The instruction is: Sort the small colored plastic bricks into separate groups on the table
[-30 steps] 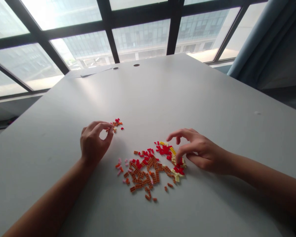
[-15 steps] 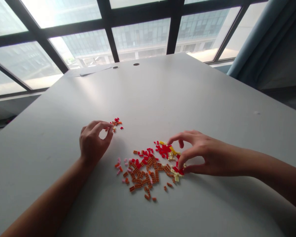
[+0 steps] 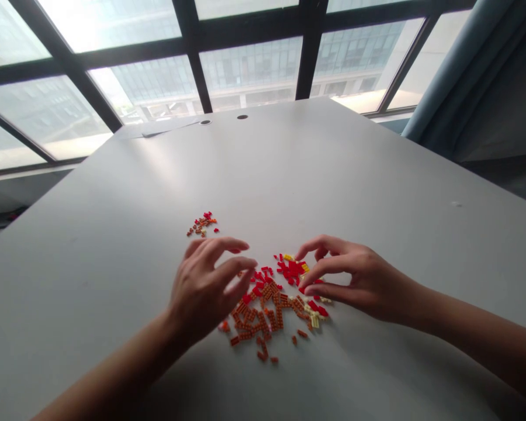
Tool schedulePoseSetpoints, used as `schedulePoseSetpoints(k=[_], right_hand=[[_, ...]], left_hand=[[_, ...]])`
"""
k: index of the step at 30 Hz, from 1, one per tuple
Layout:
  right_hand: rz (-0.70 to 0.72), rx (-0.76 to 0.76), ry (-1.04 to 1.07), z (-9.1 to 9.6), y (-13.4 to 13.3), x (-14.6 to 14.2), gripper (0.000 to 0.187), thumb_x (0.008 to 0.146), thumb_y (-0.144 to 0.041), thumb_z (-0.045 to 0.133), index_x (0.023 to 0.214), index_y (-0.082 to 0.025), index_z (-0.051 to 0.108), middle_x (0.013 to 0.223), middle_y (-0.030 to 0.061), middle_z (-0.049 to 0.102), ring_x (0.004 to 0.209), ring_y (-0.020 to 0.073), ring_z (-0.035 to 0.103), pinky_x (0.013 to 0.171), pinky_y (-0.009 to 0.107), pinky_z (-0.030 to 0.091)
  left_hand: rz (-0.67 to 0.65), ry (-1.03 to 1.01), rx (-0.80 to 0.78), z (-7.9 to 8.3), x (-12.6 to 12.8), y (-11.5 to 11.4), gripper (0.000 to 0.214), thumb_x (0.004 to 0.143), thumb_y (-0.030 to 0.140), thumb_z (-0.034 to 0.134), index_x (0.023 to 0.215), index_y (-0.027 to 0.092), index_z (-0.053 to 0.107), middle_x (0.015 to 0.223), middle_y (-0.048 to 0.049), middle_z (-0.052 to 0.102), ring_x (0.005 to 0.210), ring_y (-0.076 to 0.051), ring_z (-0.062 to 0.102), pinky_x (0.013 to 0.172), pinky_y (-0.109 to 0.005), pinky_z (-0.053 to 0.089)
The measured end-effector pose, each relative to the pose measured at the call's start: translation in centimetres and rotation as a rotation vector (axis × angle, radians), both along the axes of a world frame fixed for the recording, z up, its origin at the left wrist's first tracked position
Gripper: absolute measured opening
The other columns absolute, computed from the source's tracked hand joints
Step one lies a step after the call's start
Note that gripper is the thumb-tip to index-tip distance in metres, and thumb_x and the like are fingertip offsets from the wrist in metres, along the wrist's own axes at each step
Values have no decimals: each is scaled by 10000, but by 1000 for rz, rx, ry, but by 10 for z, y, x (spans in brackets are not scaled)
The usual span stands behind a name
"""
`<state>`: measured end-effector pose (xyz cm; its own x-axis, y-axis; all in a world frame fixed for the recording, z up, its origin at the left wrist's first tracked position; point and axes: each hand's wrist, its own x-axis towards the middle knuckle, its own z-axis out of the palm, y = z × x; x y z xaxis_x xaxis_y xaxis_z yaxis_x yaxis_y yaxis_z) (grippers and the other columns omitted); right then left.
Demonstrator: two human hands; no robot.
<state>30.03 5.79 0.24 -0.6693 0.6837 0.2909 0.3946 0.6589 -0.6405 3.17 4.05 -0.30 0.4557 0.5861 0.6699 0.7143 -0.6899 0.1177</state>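
Note:
A spread-out pile of small toy building bricks [image 3: 280, 313] lies on the white table, with brown ones in the middle and red, yellow and cream ones to the right. My left hand [image 3: 213, 286] hovers over the pile's left edge, its fingers apart and nothing visible between them; it covers some bricks. At the pile's right side, my right hand [image 3: 359, 272] has thumb and a finger nearly together at a small red brick [image 3: 301, 290], with the index finger raised apart. Behind my left hand lies a smaller group of brown, red and orange bricks [image 3: 204, 222].
The white table [image 3: 289, 164] reaches to large windows [image 3: 249, 70] with dark frames. A sheet of paper [image 3: 158, 127] and two round cable holes are at its far edge. A blue curtain [image 3: 447, 82] hangs at the right.
My left hand has moved right and nearer, from the small brick group to the main pile, and its fingers have parted. My right hand has shifted slightly left, its thumb and fingertip closer together.

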Motion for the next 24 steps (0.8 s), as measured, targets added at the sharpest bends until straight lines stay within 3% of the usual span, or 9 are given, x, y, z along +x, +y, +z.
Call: schedulePoseSetpoints(k=[3,5,9,15,21,24], right_hand=[[-35,0,58,1,-7,-7,177,892,-331,649,831,-212,766,1060,97,664,819,157,641,738,275,537],[-37,-1,76,3,-11,-11,167,903,-304,634,854,-211,763,1054,96,661,813,152,643,729,269,545],[-35,25,106,8,-20,-19,173,920,-282,612,855,-196,747,999,90,657,806,144,650,728,258,549],[-46,100,106,6,-26,-24,149,918,-264,618,863,-186,732,983,92,659,807,149,639,743,272,543],[-37,127,30,6,-9,-5,195,926,-330,600,853,-234,754,1006,77,650,787,150,622,747,284,500],[45,46,-152,13,1,6,90,861,-266,676,835,-259,762,989,59,634,767,142,620,738,276,482]], left_hand=[[-85,-87,-186,5,19,-19,21,851,239,696,871,233,693,962,-21,703,838,-150,653,805,-311,466],[-104,-120,-226,8,25,-27,72,857,284,700,906,232,690,955,-19,701,838,-145,651,803,-304,464],[-121,-143,-190,9,29,-32,126,868,335,690,930,226,683,969,-23,706,834,-144,654,804,-306,463],[-98,-169,-179,8,31,-33,33,873,223,681,905,229,682,974,-25,711,828,-156,640,823,-340,437],[-48,-161,-165,7,27,-29,36,872,202,676,890,234,680,1002,-29,700,858,-166,623,832,-348,431],[-39,-144,-162,4,24,-26,26,874,210,676,888,232,679,1015,-31,698,864,-168,622,840,-354,427]])
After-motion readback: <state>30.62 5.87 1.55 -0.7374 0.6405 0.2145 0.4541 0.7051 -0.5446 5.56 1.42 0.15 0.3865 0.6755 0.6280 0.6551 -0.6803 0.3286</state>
